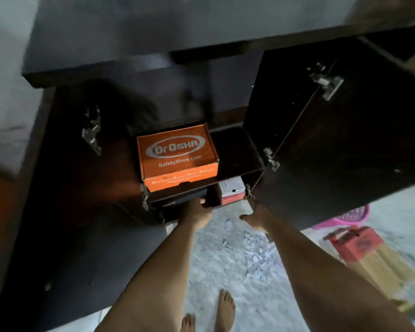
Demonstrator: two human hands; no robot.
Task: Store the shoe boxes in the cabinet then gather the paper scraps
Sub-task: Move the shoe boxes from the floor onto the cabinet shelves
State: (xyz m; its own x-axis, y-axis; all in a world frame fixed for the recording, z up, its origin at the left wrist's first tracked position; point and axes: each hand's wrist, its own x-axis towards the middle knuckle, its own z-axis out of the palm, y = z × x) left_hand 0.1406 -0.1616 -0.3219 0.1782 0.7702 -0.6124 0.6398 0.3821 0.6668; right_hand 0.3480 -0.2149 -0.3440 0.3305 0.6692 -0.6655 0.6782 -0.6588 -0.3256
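Down at the cabinet's (321, 130) lower compartment my view gets poor: it is dark, and I can only make out a black shoe box (180, 200) under the shelf, its far end hidden. My left hand (195, 213) is at that box's front edge with the fingers reaching over it; whether they actually clamp it I cannot tell. My right hand (258, 219) sits near the bottom corner of the open right door (345, 152), thumb spread toward the left, fingers tucked behind the door edge and out of sight, so its grip is also unclear to me. On the upper shelf sits the orange Dr.Osha shoe box (179, 156), lid closed, pushed to the left side, with dark space to its right. Below, right of the black box, I see a white-and-red box (233, 190) partly cut off by the shelf edge. Both doors stand open, the left door (70, 188) mostly a dark blur. Paper scraps (244, 245) lie scattered on the pale floor (261, 295) between my forearms. Off to the right, blurred: a pink basket (350, 215) half hidden by the door, and a red-and-tan box (369, 255). My bare feet (223, 312) show at the bottom edge.
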